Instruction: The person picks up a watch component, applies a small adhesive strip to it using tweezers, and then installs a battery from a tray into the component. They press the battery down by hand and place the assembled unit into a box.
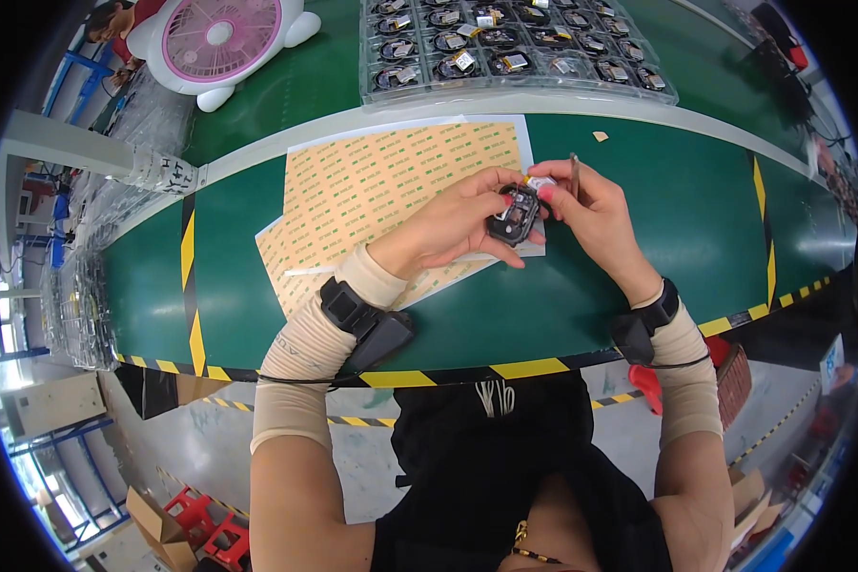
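The head view shows a small black housing (513, 215) held just above the green conveyor belt (696, 229), over the near edge of the tan adhesive sheets (400, 181). The left hand (448, 229) closes around it from the left and below, thumb and fingers steadying its body. The right hand (586, 205) pinches a small white and yellow part (538, 181) at the housing's upper edge with thumb and forefinger, while a thin brown stick (574, 174) is tucked upright between its other fingers. Both grips are closed.

The step in hand looks like fitting or seating that small part into the housing. I judge the next move calls for a fine, steady press with the right fingertips while the left keeps the housing from turning; whether the part is already seated cannot be told, since the fingers cover the joint.

Farther out, clear trays of similar small parts (515, 48) lie at the back of the belt, a pink and white fan (221, 40) stands to their left, and yellow-black hazard tape (534, 367) marks the belt's near edge.
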Motion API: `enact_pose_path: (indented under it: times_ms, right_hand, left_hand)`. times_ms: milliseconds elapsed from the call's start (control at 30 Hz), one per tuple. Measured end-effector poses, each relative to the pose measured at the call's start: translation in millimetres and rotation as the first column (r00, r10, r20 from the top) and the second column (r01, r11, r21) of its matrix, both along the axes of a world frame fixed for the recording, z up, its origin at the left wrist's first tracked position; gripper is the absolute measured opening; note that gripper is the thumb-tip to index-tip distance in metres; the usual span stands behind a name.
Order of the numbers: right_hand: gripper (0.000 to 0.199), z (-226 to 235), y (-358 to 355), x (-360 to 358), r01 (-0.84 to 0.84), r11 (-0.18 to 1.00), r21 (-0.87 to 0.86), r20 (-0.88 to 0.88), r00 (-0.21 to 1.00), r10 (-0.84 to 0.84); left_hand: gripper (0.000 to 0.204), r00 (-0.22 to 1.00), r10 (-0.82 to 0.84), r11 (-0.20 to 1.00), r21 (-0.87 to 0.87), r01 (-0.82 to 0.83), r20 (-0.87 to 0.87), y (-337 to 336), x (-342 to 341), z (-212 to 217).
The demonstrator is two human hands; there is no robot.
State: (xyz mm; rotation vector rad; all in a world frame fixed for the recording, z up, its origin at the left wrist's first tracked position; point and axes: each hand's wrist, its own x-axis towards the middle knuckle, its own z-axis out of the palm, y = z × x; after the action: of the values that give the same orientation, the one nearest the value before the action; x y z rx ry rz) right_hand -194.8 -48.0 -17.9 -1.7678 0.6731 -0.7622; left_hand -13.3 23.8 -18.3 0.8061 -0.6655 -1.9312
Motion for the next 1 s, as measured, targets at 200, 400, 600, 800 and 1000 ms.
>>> enact_pose_path:
  times_ms: [200, 400, 600, 800, 1000]
  right_hand:
    - [0.029, 6, 3, 2, -0.049, 0.964, -0.263, -0.078, 0.997, 0.029]
    - [0.031, 0, 2, 3, -0.02, 0.835, -0.55, -0.049, 0.999, -0.009]
    - [0.027, 1, -3, -1, 0.015, 0.821, -0.57, -0.101, 0.991, -0.088]
    - [0.023, 0, 1, 5, 0.108, 0.716, -0.69, 0.043, 0.993, -0.109]
    - [0.024, 2, 5, 6, 0.091, 0.587, -0.804, 0.029, 0.993, -0.114]
  left_hand:
    - [0.027, 0.979, 0.103, 0.994, -0.049, -0.096, 0.176, -2, -4, 0]
    - [0.025, 0.943, 0.134, 0.991, -0.054, -0.124, 0.305, -3, -3, -7]
    - [0.023, 0.968, 0.147, 0.988, 0.019, -0.154, 0.203, -5, -1, -3]
    - [0.022, 0.964, 0.243, 0.969, 0.015, -0.246, 0.111, -4, -5, -4]
    - [0.022, 0.916, 0.299, 0.953, -0.125, -0.275, 0.267, -1, -15, -7]
